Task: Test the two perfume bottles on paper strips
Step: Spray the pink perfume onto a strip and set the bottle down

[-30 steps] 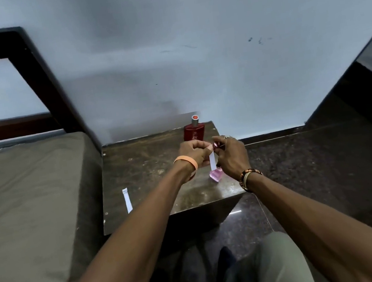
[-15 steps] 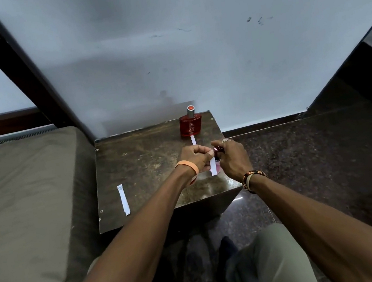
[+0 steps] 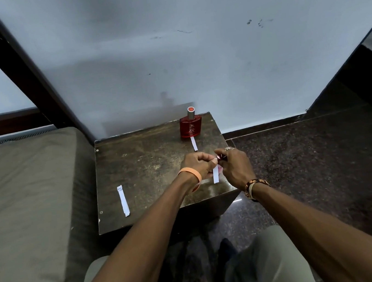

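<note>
Step in hand: judged to be the spraying of the second bottle; the red bottle (image 3: pixel 191 125) already has a paper strip (image 3: pixel 194 143) lying flat just in front of it, which suggests it has been tested.
Left hand (image 3: pixel 198 165): nearer the viewer than the red bottle, over the table (image 3: pixel 146 158). Its fingers are curled and pinch the top end of a white held strip (image 3: pixel 215 173), which hangs roughly upright.
Right hand (image 3: pixel 232 165): just right of the left hand, almost touching it. Its fingers are closed round a small pink bottle (image 3: pixel 220 169).
Pink bottle: mostly hidden by the hand; only a sliver of pink beside the held strip and a dark top above it show. Which way the nozzle faces cannot be told.
Red bottle: squat, clear red glass with a label, silver collar and red-topped sprayer. It stands upright at the table's far edge, near the wall.
Spare strip (image 3: pixel 123 200): lies flat, well to the left of the red bottle and toward the table's near edge, apart from both hands.
Next move calls for: in my judgement, a finger on the sprayer, the nozzle facing the held strip at close range, and one short press. The strip would then be laid down, with the pink bottle set by it.
Caution: the held strip is light and pinched at one end only, so it may swing under the spray.
</note>
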Available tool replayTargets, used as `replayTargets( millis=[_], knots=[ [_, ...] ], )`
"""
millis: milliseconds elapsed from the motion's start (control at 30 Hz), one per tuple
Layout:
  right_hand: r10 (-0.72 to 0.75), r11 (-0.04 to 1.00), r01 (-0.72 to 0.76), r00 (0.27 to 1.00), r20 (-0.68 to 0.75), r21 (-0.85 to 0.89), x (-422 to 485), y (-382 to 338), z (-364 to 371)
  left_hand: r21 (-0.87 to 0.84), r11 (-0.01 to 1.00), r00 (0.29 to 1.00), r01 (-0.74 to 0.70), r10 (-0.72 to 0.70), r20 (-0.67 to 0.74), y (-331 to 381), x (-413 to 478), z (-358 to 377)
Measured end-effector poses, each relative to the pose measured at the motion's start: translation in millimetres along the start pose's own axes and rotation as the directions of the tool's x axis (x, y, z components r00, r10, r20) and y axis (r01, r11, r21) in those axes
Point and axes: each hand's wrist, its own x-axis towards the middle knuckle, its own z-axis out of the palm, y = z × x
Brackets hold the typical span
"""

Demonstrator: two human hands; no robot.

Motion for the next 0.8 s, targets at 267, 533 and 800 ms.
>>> replayTargets(
  millis=[267, 533, 800],
  knots=[
    [0.003, 0.999, -0.003, 1.0, 0.014, -0.04, 1, 1, 6, 0.001, 1.0, 1.0, 0.019, -0.019, 0.012, -8, 8, -4],
    [0.0, 0.999, 0.002, 0.998, 0.066, -0.038, 0, -9, -2, 0.05, 0.997, 0.998, -0.05, 0.052, -0.037, -16, 4, -18],
    [-0.077, 0.991, 0.09, 0.99, -0.119, 0.101, -15, -53, -34, 0.055, 0.984, 0.983, -0.172, 0.175, -0.055, 13, -31, -44]
  ],
)
